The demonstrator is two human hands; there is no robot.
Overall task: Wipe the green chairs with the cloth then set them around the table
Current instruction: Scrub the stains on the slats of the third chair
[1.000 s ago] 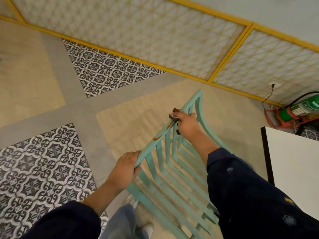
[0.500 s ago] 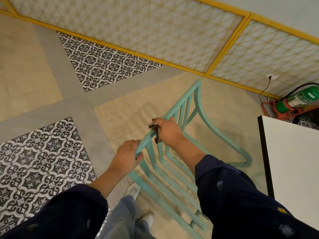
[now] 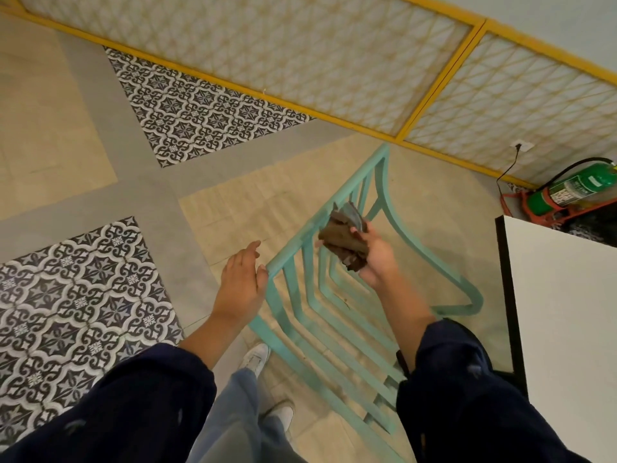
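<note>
Mint-green slatted metal chair (image 3: 337, 315) stands at centre frame on the tiled floor (image 3: 100, 162), back rail running toward 1 o'clock. Left hand (image 3: 241, 282) lies flat, grip spread, thumb touching the rail's near corner. Right hand (image 3: 375, 253) sits palm up, grip pinching a crumpled brown cloth (image 3: 344, 240) just beside the rail. White table (image 3: 567, 312) at 3 o'clock, near the chair.

The green chair (image 3: 329, 297) looks like painted slats, matt and slightly scuffed. The brown cloth (image 3: 344, 240) is soft and crumpled. The worktop (image 3: 567, 295) is smooth white; the floor (image 3: 100, 168) is matt tile.
</note>
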